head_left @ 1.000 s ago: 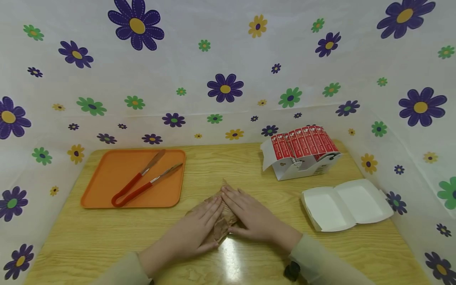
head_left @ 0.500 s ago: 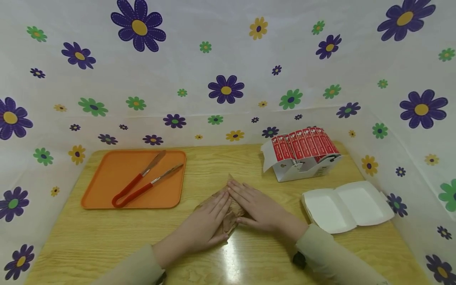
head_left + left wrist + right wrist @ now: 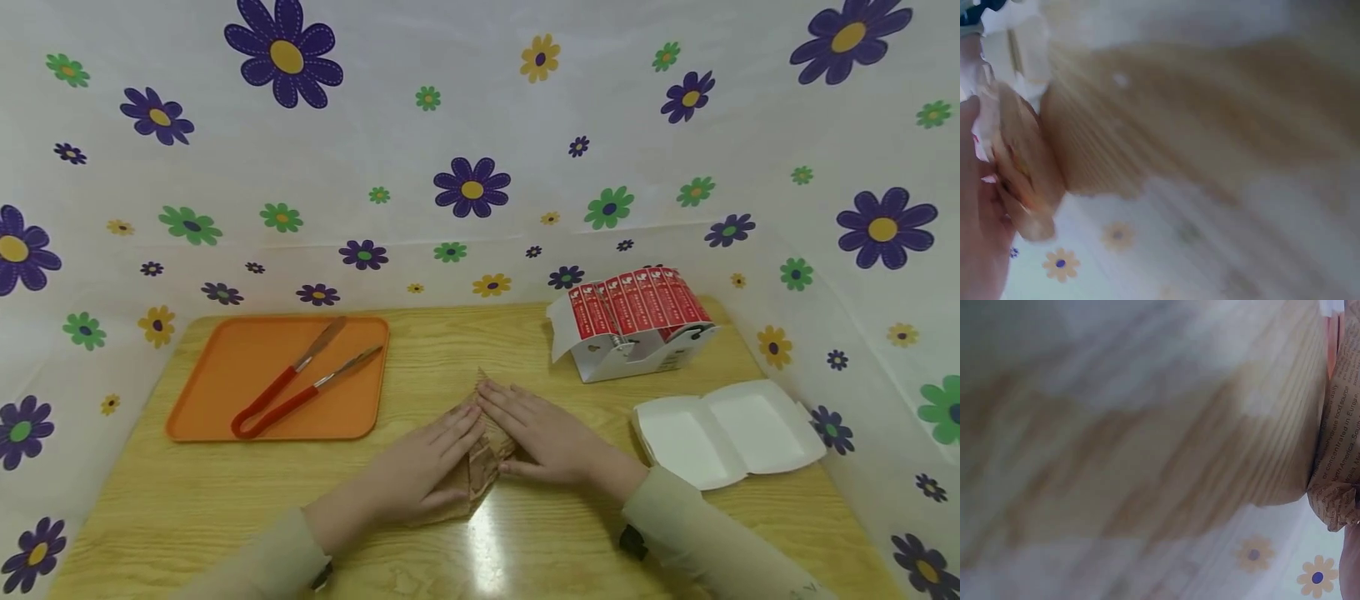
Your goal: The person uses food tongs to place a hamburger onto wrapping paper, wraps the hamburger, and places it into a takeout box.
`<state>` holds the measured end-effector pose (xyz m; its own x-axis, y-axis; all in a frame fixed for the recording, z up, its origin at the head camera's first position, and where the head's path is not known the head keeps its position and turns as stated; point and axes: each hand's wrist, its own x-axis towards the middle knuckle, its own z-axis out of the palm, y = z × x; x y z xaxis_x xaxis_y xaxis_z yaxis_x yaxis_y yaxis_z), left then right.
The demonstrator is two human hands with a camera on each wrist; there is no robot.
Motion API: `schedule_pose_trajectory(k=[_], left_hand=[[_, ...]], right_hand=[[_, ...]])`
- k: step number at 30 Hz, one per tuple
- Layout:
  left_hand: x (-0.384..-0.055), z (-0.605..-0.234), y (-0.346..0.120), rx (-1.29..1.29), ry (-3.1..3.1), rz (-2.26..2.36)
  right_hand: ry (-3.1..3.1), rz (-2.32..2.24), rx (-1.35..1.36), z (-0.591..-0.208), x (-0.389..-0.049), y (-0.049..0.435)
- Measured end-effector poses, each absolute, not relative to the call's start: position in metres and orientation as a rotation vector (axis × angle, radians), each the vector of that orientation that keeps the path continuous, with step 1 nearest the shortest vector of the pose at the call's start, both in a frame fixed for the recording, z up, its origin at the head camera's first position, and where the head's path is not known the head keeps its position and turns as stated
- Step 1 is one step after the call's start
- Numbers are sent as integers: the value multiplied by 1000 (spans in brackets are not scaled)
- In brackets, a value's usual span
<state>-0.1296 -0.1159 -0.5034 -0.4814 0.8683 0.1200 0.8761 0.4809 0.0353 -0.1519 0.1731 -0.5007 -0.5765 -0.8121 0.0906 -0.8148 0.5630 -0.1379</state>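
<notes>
Brown printed wrapping paper (image 3: 483, 450) lies folded into a peak on the table in front of me. My left hand (image 3: 420, 467) lies along its left side with fingers stretched toward the top fold. From the right, my right hand (image 3: 547, 442) presses the other side, its fingertips right at the peak and its thumb low on the paper. Small lettering covers the paper (image 3: 1341, 444) in the right wrist view. The left wrist view shows the crumpled paper (image 3: 1032, 169) with an orange-red patch in its opening; the contents are mostly hidden.
An orange tray (image 3: 202, 392) at the left carries red-handled tongs (image 3: 277, 396). A white carton of red boxes (image 3: 637, 304) stands at the back right. In front of it lies an opened white clamshell container (image 3: 765, 425). A flowered cloth (image 3: 360, 158) hangs behind the table.
The left hand has slid slightly left and up along the paper, baring more of its lower front edge. The right hand keeps nearly the same place on the peak.
</notes>
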Motion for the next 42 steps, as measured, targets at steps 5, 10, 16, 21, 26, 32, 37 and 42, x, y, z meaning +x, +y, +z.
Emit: schedule_pose_trajectory(k=[5,10,16,21,26,32,37,42], left_hand=[[-141,-499,-135,-1696,-2507,-78],[-150,-495,-155,-1773,-2381,51],[-155,-496,-176,-1796,-2187,223],[-154,-498,-186,-1839,-2080,293],[-151,-503,-190,-1897,-2038,328],[-152,-512,-189,-1892,-1971,326],[-152,-515,-187,-1880,-1907,312],[-149,-513,-182,-1852,-1861,132]], right_hand=[[-2735,191,1434,-500,-152,172],[-2731,191,1414,-501,-152,172],[-2729,199,1414,-503,-153,172],[-2733,172,1417,-503,-153,172],[-2738,152,1417,-502,-152,172],[-2724,151,1422,-501,-151,171],[-2710,148,1431,-502,-151,171],[-2677,157,1440,-502,-151,171]])
